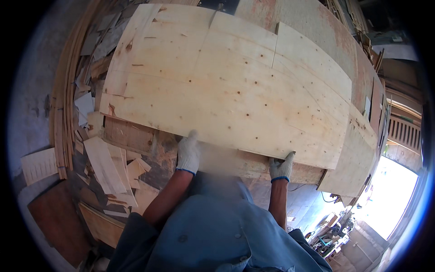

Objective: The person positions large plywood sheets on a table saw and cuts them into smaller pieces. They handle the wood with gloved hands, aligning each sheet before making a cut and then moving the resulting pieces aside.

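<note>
A large pale plywood sheet [222, 95] with brown knots lies in front of me, with a slit and a step along its far side. My left hand [188, 155], in a white knitted glove with a blue cuff, grips the sheet's near edge left of its middle, thumb on top. Farther right on that same edge, my right hand [281, 167], gloved alike, holds on with its thumb over the top. The fingers of both hands are mostly hidden under the sheet. A blurry smear covers part of the near edge between the hands.
Beneath the sheet is a wooden bench [253, 164]. Another plywood piece [349, 156] sticks out at the right. Wood offcuts [106, 165] litter the floor at left, beside long upright strips [63, 109]. A bright doorway [389, 197] and a cluttered heap [328, 233] stand at right.
</note>
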`<state>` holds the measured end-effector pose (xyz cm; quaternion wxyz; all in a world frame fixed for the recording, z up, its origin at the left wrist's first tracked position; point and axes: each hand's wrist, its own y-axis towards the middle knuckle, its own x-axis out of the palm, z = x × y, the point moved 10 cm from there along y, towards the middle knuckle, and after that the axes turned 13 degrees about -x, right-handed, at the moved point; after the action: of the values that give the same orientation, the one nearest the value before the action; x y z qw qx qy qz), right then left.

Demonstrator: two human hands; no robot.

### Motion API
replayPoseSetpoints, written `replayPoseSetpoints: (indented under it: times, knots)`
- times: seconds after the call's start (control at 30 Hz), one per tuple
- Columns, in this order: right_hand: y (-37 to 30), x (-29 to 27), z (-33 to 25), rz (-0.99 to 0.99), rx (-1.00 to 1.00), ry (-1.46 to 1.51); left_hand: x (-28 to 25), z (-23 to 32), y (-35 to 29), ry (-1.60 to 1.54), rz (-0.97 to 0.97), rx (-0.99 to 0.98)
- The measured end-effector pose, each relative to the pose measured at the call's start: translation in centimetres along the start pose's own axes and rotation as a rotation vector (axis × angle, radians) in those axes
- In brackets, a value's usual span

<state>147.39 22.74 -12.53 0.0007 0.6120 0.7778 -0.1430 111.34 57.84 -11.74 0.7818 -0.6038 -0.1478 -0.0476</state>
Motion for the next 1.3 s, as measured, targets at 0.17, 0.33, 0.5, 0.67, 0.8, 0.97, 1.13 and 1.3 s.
replayPoseSetpoints:
  times: [0.17,0.33,0.5,0.67,0.8,0.97,1.13,1.3]
  knots:
    - [-1.8,5.0,-5.8,0.049,0.157,0.215,1.2,0.9,-0.8,-0.030,-0.025,0.042]
    - [-3.9,8.3,-8.8,0.234,0.407,0.437,2.1,1.5,-1.4,-0.018,-0.047,0.065]
    - [-4.6,9.8,-10.9,0.245,0.447,0.533,2.0,2.3,-2.3,0.084,0.099,0.072]
    - [-2.7,7.4,-6.9,0.170,0.375,0.483,5.3,4.3,-6.2,0.222,0.127,0.066]
    - [-3.2,9.1,-7.8,0.169,0.455,0.621,4.4,4.0,-5.1,0.361,-0.013,0.056]
    - [-3.1,8.2,-8.2,0.100,0.349,0.436,5.3,4.5,-6.1,0.354,-0.042,0.054]
    - [-3.4,8.2,-7.5,0.209,0.465,0.512,5.3,5.2,-6.9,0.473,-0.010,0.067]
    - [-3.2,8.5,-8.2,0.219,0.454,0.498,4.7,5.9,-6.0,0.586,-0.004,0.080]
